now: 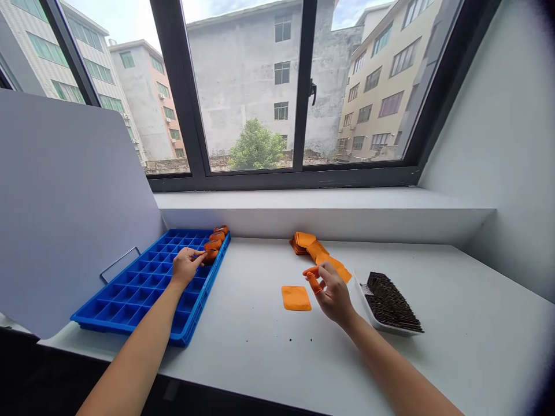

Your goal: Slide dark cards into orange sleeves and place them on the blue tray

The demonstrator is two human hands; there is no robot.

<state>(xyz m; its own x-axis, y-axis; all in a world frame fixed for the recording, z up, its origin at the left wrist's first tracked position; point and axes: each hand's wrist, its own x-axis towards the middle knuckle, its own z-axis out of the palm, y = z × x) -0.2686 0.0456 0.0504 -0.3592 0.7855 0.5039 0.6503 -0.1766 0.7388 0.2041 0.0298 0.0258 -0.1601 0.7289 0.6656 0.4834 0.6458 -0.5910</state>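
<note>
My left hand (185,267) reaches over the blue compartment tray (186,341). Its thumb and fingertips pinch the edge of a small orange-wrapped bundle (211,257) in the tray's right-hand column. Behind that bundle sit several similar orange bundles (217,236). My right hand (332,292) is held above the table, thumb and forefinger curved but apart, with orange finger covers on the tips. Nothing shows between them. Just left of it, a single orange square sheet (296,298) lies flat. Beyond the hand, a fanned stack of orange sheets (318,252) spreads toward it.
A white tray (377,325) of dark brown thin slices in rows stands right of my right hand. Dark crumbs (290,340) dot the white table (243,358) near its front edge. A white panel (69,208) rises at left, and a window ledge (325,200) runs behind.
</note>
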